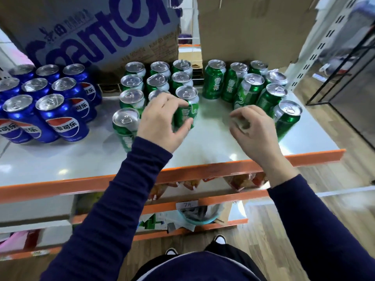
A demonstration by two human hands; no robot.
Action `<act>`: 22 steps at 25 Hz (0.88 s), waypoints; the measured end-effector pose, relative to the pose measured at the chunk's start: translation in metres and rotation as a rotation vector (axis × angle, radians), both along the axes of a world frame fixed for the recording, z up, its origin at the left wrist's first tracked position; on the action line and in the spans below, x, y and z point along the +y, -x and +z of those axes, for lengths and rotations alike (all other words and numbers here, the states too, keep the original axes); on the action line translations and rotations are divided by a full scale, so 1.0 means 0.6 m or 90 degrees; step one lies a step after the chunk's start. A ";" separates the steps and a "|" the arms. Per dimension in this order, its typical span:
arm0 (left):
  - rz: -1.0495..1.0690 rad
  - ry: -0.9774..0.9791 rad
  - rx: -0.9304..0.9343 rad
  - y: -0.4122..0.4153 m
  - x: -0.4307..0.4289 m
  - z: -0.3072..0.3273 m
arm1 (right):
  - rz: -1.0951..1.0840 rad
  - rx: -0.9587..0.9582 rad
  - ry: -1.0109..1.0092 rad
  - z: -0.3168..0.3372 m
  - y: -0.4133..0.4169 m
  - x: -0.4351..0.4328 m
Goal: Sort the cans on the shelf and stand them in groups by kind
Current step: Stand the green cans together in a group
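Observation:
Several blue cola cans [60,118] stand grouped at the shelf's left. A block of green soda cans [132,98] stands in the middle. Another cluster of green cans [269,96] stands at the right. My left hand [162,122] curls its thumb and fingers round the front right green can [189,98] of the middle block. My right hand [251,130] hovers over the bare shelf just left of the right cluster, with its fingers loosely curled and nothing in it.
The white shelf [203,147] has an orange front edge [182,175]. A printed cardboard box [97,33] and a plain one [253,27] stand behind the cans. Lower shelves hold snack bags [243,181] and a bowl [198,216]. A wooden floor lies to the right.

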State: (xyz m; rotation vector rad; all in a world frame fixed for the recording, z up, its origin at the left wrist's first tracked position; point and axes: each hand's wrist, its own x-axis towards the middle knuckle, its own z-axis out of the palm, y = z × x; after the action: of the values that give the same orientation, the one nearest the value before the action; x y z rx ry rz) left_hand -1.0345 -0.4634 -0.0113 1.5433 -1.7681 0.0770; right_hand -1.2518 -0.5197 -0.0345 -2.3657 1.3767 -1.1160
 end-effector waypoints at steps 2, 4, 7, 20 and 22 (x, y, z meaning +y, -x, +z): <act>-0.062 -0.042 0.008 0.054 -0.033 -0.008 | -0.062 0.018 0.077 0.022 0.054 -0.016; -0.106 -0.090 0.028 0.105 -0.071 -0.013 | -0.131 0.072 0.127 0.028 0.107 -0.036; -0.130 -0.132 0.014 0.164 -0.146 -0.011 | -0.148 0.109 0.049 0.020 0.163 -0.065; 0.038 -0.284 -0.019 0.239 -0.312 0.011 | 0.149 0.027 -0.159 0.024 0.240 -0.144; 0.061 -0.273 -0.036 0.227 -0.274 0.020 | 0.165 0.053 -0.150 0.026 0.238 -0.150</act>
State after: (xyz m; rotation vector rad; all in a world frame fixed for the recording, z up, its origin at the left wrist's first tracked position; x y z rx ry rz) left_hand -1.1710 -0.6275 0.0009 1.9445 -1.8356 -0.2281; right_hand -1.3947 -0.6096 -0.0187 -2.3544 1.1131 -0.7517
